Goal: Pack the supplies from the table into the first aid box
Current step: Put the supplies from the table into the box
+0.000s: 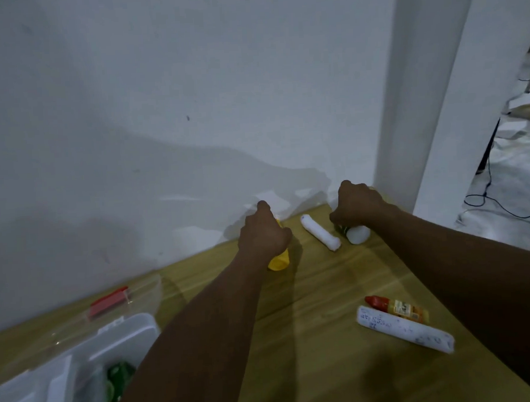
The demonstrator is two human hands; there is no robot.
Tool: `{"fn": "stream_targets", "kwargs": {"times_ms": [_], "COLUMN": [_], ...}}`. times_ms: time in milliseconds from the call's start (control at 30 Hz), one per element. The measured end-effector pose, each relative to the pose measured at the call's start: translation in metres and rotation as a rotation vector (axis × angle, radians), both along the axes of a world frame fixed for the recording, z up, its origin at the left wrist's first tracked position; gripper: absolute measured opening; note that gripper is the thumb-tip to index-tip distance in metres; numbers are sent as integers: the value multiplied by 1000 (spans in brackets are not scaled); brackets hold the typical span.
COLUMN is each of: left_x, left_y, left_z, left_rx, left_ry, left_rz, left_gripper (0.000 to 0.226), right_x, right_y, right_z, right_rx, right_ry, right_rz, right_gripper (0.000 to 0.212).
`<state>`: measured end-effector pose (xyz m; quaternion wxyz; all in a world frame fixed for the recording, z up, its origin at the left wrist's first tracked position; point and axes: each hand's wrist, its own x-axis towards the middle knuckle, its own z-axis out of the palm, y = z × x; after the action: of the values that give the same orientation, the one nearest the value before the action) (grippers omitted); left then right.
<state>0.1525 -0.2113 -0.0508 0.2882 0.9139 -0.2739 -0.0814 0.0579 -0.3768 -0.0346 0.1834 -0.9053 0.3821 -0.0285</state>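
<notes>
My left hand (264, 231) is closed around a yellow bottle (279, 260) lying near the wall on the wooden table (312, 367). My right hand (354, 205) grips a white bottle (358, 234) with a dark green part near the far right corner. A small white gauze roll (320, 233) lies between the two hands. Nearer to me on the right lie a larger white wrapped roll (405, 328) and a small bottle with a red cap (396, 307). The open white first aid box (120, 331) sits at lower left with green and white items inside.
The box's clear lid (139, 296) with a red latch (109, 301) leans toward the white wall behind it. A white pillar (430, 100) stands at the table's right corner. Cables lie on the floor (503, 206) to the right.
</notes>
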Motion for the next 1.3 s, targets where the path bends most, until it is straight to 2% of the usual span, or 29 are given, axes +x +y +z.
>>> {"fn": "stream_targets", "kwargs": {"times_ms": [133,400,533,733,933,1300], "left_x": [-2,-16,-24,-27,-23,-20], "left_y": [16,79,126,221,307,325], "left_z": [13,67,106,143,142,118], "left_rx": [-39,-310,-418,-411,-389,-416], "left_ry": [52,-8,-37,-102,-87,-51], "left_rz": [37,25,27,78,141,109], "left_gripper": [54,49,54,56,55,53], "right_x": [-15,-44,-46,-32,-15,-11], "right_y": [17,60,102,199,280,315], "right_z": [6,55,102,146,144,78], "right_rx": [96,110,78,175,240,-49], "right_ry": [5,-241,-395,-559,-496,-252], "right_rz": [18,40,142,378,551,722], "right_gripper": [28,44,45,44,46,56]}}
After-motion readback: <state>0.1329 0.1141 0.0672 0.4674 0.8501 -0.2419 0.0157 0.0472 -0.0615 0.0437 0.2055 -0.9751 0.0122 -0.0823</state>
